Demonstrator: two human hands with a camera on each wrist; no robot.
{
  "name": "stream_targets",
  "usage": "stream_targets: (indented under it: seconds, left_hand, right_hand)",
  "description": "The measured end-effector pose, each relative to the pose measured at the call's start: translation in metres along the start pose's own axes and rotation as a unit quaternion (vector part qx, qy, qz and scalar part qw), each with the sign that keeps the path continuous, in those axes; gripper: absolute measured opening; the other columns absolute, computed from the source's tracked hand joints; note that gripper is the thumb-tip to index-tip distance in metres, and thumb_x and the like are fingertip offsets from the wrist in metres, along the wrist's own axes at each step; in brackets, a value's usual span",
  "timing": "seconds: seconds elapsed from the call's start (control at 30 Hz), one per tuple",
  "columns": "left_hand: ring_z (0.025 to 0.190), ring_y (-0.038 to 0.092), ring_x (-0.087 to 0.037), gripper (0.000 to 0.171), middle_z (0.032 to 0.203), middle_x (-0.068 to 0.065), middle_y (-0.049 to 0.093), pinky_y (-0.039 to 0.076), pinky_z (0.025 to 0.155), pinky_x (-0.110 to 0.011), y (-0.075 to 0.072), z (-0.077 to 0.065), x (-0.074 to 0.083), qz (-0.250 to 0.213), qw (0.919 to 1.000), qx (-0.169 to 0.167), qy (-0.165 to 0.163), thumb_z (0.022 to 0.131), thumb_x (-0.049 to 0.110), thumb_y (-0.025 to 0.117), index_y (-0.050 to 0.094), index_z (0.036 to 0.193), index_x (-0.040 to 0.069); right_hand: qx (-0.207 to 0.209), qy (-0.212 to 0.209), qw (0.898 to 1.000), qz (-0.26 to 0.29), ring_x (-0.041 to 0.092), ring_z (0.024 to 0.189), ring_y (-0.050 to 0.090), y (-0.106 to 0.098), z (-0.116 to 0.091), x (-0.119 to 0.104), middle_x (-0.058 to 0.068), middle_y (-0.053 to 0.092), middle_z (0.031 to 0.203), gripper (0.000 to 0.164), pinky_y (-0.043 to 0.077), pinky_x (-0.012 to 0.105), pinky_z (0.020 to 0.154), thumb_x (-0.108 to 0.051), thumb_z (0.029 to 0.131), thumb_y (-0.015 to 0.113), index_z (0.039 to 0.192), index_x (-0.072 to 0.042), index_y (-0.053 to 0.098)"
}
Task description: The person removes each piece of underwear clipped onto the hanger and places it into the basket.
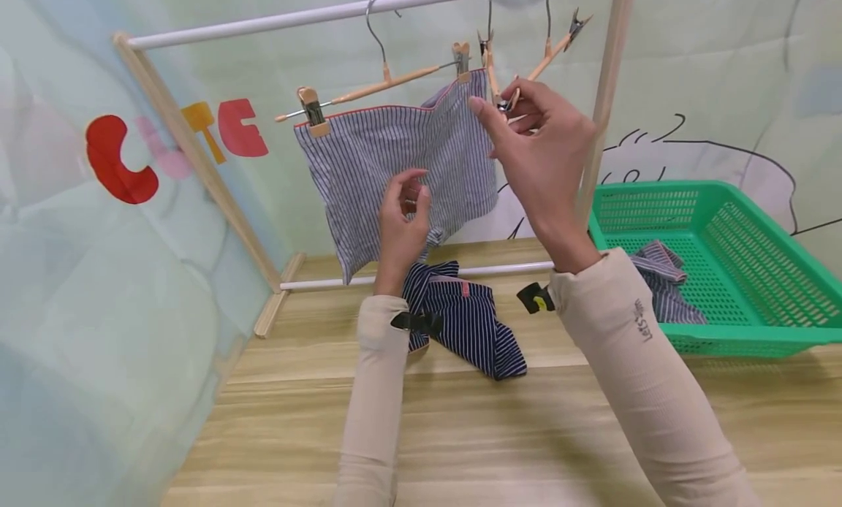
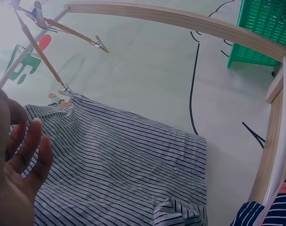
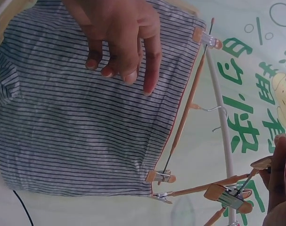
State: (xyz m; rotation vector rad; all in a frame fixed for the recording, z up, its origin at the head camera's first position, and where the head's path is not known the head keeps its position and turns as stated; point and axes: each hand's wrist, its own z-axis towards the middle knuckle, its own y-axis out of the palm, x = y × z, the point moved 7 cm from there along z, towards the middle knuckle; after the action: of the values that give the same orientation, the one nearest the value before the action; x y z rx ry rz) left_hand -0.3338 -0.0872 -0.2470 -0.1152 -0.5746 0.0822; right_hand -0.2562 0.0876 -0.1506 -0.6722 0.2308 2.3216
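Observation:
Grey-and-navy striped shorts (image 1: pixel 408 156) hang from a wooden clip hanger (image 1: pixel 388 83), held at both waistband corners by its clips. My left hand (image 1: pixel 404 218) is in front of the shorts, fingers loosely bent with nothing between them; the left wrist view shows it beside the striped cloth. Near the shorts' right corner, my right hand (image 1: pixel 546 142) pinches a wood-and-metal clip (image 1: pixel 506 107) at the lower end of another hanger. In the right wrist view, my right fingers (image 3: pixel 278 176) are at the wooden tab of that clip (image 3: pixel 262 163).
The hangers hang from a white rod (image 1: pixel 263 26) on a wooden rack (image 1: pixel 197 164). Navy striped clothing (image 1: pixel 470 317) lies on the wooden table (image 1: pixel 296 419) below. At right, a green basket (image 1: pixel 743 339) holds a bunched striped garment (image 1: pixel 664 280).

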Motion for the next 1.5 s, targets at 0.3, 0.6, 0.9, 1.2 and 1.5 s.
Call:
stream_targets:
  seconds: [0.3,0.6,0.9,1.2,1.5]
  left_hand:
    - [0.079,0.05,-0.032,0.025,0.094,-0.027,0.051,0.043,0.065,-0.046,0.002,0.0,-0.002,-0.002,1.0,-0.004,-0.008,0.092,-0.007,0.049,0.05,0.116,-0.01]
    - [0.076,0.053,-0.031,0.028,0.093,-0.025,0.051,0.044,0.065,-0.039,-0.001,-0.001,-0.004,-0.015,0.9996,-0.003,-0.025,0.093,-0.004,0.047,0.048,0.12,-0.008]
    - [0.074,0.053,-0.037,0.027,0.098,-0.027,0.05,0.043,0.061,-0.03,-0.003,0.0,-0.006,-0.019,0.9993,-0.006,-0.033,0.094,-0.003,0.045,0.048,0.12,-0.008]
    - [0.076,0.054,-0.033,0.026,0.1,-0.032,0.05,0.045,0.063,-0.031,-0.006,0.005,-0.003,-0.015,0.9997,-0.013,-0.013,0.092,-0.008,0.043,0.049,0.117,-0.01]
    - [0.08,0.055,-0.03,0.026,0.1,-0.031,0.051,0.045,0.066,-0.031,-0.004,0.002,-0.003,-0.018,0.9994,-0.017,-0.026,0.092,-0.008,0.043,0.05,0.117,-0.009]
  right_hand:
    - [-0.043,0.005,0.997,-0.059,0.001,0.063,0.057,0.001,-0.011,0.004,0.003,0.072,0.098,0.057,0.051,0.021,0.061,-0.046,0.079,0.07,0.123,-0.01,0.059]
    - [-0.052,0.025,0.996,-0.073,0.003,0.064,0.058,-0.006,-0.034,0.017,0.001,0.071,0.105,0.053,0.05,0.021,0.059,-0.037,0.08,0.072,0.123,-0.009,0.058]
    - [-0.1,0.048,0.992,-0.059,0.006,0.07,0.061,-0.007,-0.053,0.037,0.003,0.069,0.106,0.043,0.052,0.024,0.06,-0.031,0.081,0.073,0.115,-0.007,0.063]
    - [-0.183,0.031,0.978,-0.091,0.017,0.079,0.063,0.011,-0.066,0.056,0.01,0.062,0.113,0.044,0.054,0.038,0.059,-0.024,0.081,0.072,0.119,-0.006,0.06]
    - [-0.267,0.077,0.957,-0.084,0.021,0.09,0.059,0.023,-0.086,0.083,0.013,0.053,0.122,0.048,0.056,0.042,0.07,-0.024,0.083,0.071,0.125,-0.008,0.055]
